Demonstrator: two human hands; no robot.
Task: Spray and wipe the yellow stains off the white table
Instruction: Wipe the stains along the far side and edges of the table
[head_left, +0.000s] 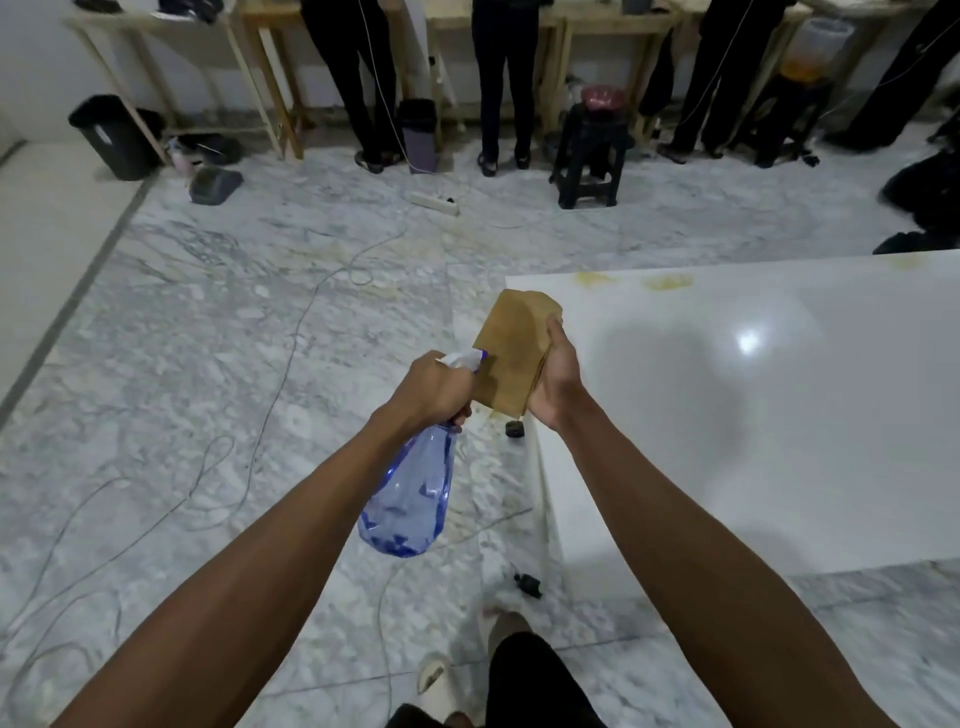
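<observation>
The left hand (434, 387) grips the spray bottle (410, 499), nozzle aimed at the brown cloth (511, 358) held in the right hand (556, 376); yellow stains (667, 282) lie beyond the right hand, along the tabletop's (779, 415) far edge.

Both bare forearms reached forward and inward from the lower corners, the hands close together but apart. The left hand (434, 387) was curled tight, knuckles up, thumb side away from the camera. The right hand (556, 379) stood on edge, its back to the right, fingers (554, 328) curled forward in a clasp, wrist straight
</observation>
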